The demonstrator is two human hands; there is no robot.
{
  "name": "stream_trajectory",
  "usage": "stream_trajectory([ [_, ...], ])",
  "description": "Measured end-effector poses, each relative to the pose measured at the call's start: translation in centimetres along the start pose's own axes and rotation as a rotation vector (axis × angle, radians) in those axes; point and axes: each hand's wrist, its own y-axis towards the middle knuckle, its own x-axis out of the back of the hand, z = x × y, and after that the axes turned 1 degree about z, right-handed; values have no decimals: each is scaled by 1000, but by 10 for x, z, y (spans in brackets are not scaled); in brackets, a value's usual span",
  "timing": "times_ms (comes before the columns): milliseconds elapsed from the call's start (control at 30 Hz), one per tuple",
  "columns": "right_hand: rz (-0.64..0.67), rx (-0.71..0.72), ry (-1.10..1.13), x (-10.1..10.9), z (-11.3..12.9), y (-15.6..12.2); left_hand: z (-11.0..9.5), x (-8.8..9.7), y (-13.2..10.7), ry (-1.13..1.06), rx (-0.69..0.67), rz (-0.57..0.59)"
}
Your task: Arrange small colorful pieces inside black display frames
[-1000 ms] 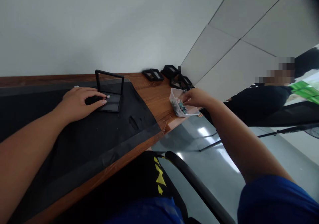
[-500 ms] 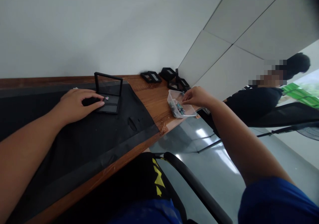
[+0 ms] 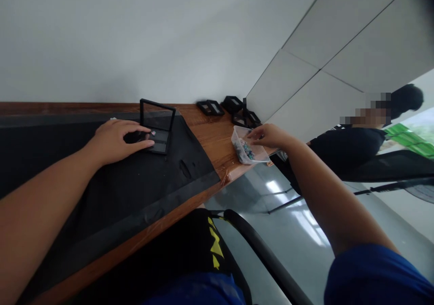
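Note:
A small black box (image 3: 159,147) stands on the black mat, its framed clear lid raised at the back. One tiny pinkish, shiny piece (image 3: 153,133) lies inside it. My left hand (image 3: 115,143) grips the box's left side, with the thumb in front and the fingers behind. Off to the right, my right hand (image 3: 269,136) hovers at the rim of a clear plastic tub (image 3: 256,156). Its fingers are slightly apart and point down into the tub; nothing shows between them. Small blue, green and white pieces (image 3: 247,149) lie heaped in the tub.
Several black boxes (image 3: 233,104) sit at the table's back right corner. The black mat (image 3: 135,183) covers the wooden table's left part. A chair armrest (image 3: 261,246) is below the table edge. Another person (image 3: 352,147) sits at the right beyond a partition.
My right hand's fingers have spread and lifted a little from the pieces in the tub. My left hand stays on the box. The whole view has shifted slightly.

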Motion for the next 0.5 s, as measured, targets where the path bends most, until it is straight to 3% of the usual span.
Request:
stream_trajectory([
  [167,-42,41,157,8,-3,-2,1,-2,1,4,11,-2],
  [267,-186,101,399,9,7,-6,5,-4,1,-6,-14,-25],
  [367,-288,213,723,5,37,-16,8,-7,1,-58,-40,-95],
  [500,-152,479,1208,-13,100,-27,3,-6,-4,-184,-69,-195],
])
